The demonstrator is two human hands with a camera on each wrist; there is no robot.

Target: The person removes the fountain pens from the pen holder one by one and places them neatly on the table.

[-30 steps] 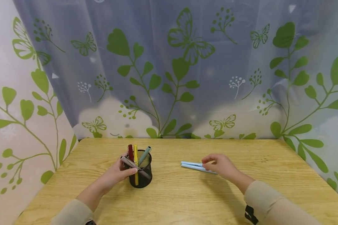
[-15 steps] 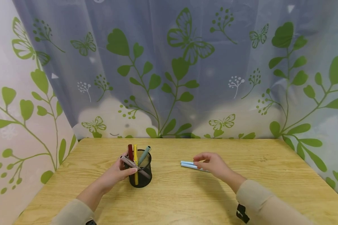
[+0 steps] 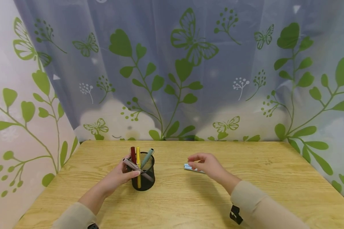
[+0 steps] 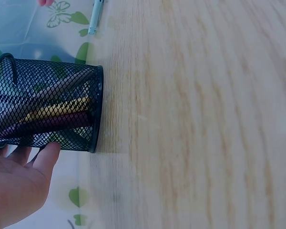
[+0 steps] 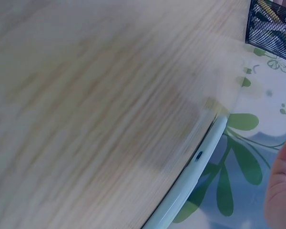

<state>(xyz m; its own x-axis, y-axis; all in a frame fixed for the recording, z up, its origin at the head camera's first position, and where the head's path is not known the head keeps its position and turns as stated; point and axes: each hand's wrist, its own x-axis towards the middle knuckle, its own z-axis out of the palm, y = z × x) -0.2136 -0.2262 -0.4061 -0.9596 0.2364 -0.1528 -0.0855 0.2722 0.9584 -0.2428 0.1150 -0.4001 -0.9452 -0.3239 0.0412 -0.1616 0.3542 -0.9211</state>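
My left hand (image 3: 118, 177) grips the side of a black mesh pen holder (image 3: 147, 182) that stands upright on the table. Inside it lean a dark red pen (image 3: 133, 154), a yellow pen (image 3: 138, 156), a grey pen (image 3: 132, 164) and a teal pen (image 3: 147, 157). To the right, two light blue pens (image 3: 190, 168) lie side by side on the wood, partly covered by my right hand (image 3: 209, 166). That hand hovers above them with bent, loose fingers, its fingertips near their left ends. In the right wrist view, a gap separates the hand (image 5: 281, 183) from the light blue pen (image 5: 190, 176).
The wooden table (image 3: 166, 203) reaches back to a patterned curtain (image 3: 160, 79) with green leaves and butterflies. Similar cloth hangs on both sides. A stretch of bare wood lies between the pen holder and the light blue pens.
My right hand has moved left along the light blue pens, covering more of them from the right. The pens stay in place. My left hand and the pen holder have not moved.
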